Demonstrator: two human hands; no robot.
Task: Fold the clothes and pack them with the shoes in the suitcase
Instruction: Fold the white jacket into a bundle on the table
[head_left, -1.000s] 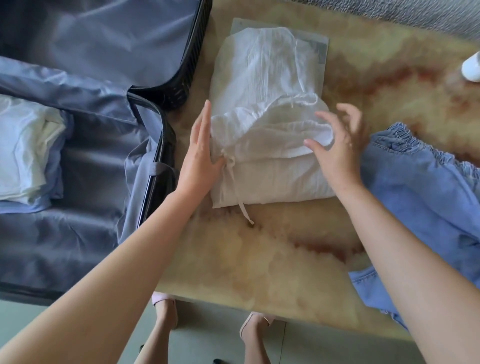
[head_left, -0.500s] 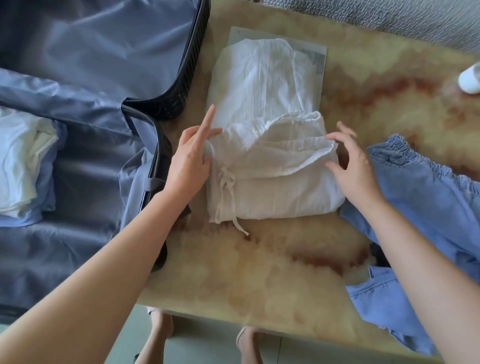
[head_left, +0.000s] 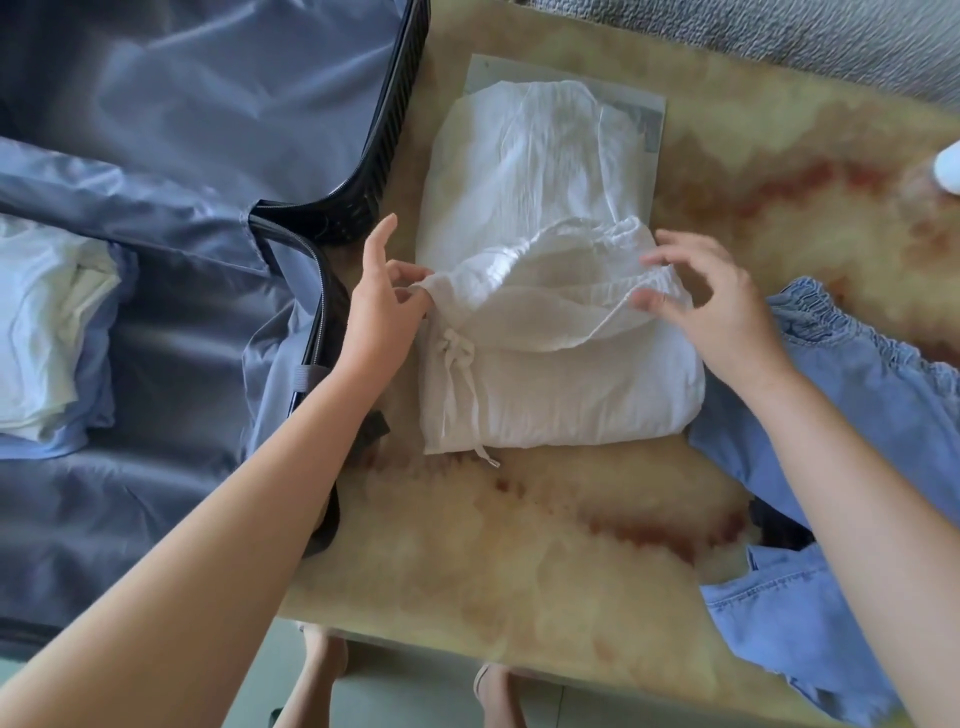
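Head view: a folded white crinkled cotton garment (head_left: 545, 374) lies at the centre of the cream-and-rust marbled table top (head_left: 519, 561). Its far end rests on a flat grey rectangular board (head_left: 652, 109) at 12 o'clock. A white drawstring (head_left: 462, 374) runs down the garment's left side. The left hand (head_left: 379, 312) is at the garment's 9 o'clock edge: the thumb and lower fingers pinch the corner of the upper fold, and the index finger extends toward 12 o'clock, apart from the rest. The right hand (head_left: 717, 306) is at the 3 o'clock edge of the same fold, fingers spread apart, slightly curved and clamped on nothing. Its thumb lies against the fabric; motion blur hides whether the other fingertips touch. An open black hard-shell suitcase with blue-grey lining (head_left: 182, 130) fills the 9 o'clock side, just beside the garment. A stack of folded white and pale-blue clothes (head_left: 47, 332) sits in its near half. A crumpled blue denim garment (head_left: 872, 415) lies at 4 o'clock, touching the white garment's near right corner. A white rounded object (head_left: 948, 166) at 2 o'clock is cut off by the frame edge. Two feet (head_left: 322, 670) show at 6 o'clock.
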